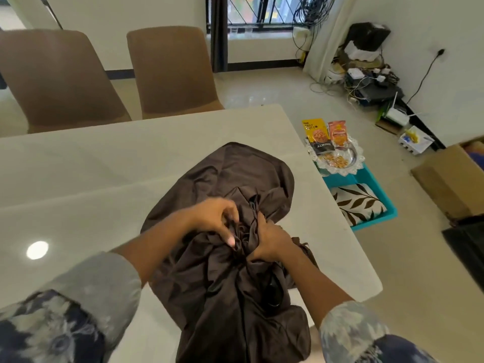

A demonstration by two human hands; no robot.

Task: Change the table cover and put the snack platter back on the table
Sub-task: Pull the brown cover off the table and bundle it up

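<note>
left hand [217,218]: pinching brown cloth [230,271] | right hand [269,239]: gripping same cloth | cloth: bunched on table [104,163] | snack platter [348,158]: on blue crate [377,195], floor

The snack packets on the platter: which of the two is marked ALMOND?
The yellow and black packet, the one nearer the table. The orange packet beside it has no black band.

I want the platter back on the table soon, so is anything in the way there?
Yes. The brown cloth lies bunched on the table, gripped by the left hand and right hand; the platter sits on the crate on the floor.
</note>
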